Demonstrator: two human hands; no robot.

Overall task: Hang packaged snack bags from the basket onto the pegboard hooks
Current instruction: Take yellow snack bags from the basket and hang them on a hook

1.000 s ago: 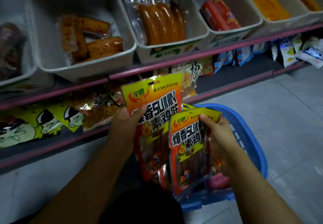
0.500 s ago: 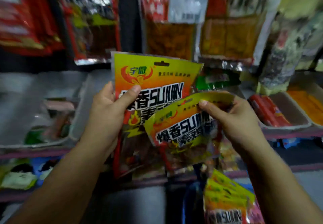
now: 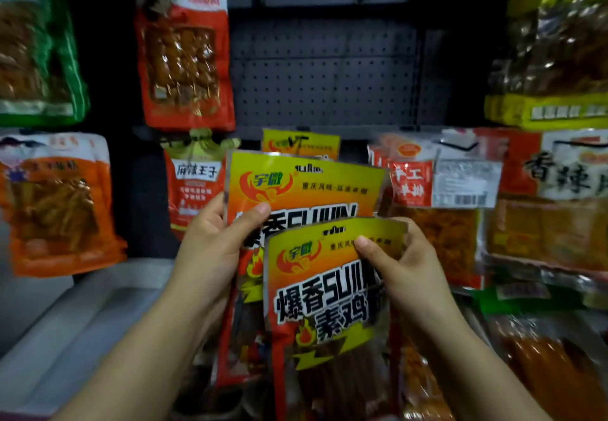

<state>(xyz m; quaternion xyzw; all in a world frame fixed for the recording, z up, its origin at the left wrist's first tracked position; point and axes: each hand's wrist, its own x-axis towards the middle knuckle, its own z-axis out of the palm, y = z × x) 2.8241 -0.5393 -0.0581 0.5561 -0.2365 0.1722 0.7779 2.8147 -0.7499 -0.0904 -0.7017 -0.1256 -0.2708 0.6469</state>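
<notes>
A grey pegboard (image 3: 329, 68) fills my view at twelve o'clock, hung snack packets crowding it on both sides. One matching yellow-orange packet (image 3: 301, 144) seems already hooked behind the two I'm holding, so I judge the hanging begun, with these two left. My left hand (image 3: 210, 243) grips the rear bag (image 3: 306, 187) by its upper edge. My right hand (image 3: 404, 269) pinches the front bag (image 3: 322, 305) at three o'clock. The basket is out of sight.

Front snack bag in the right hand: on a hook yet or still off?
Off. The right hand pinches the front snack bag below the pegboard.
</notes>
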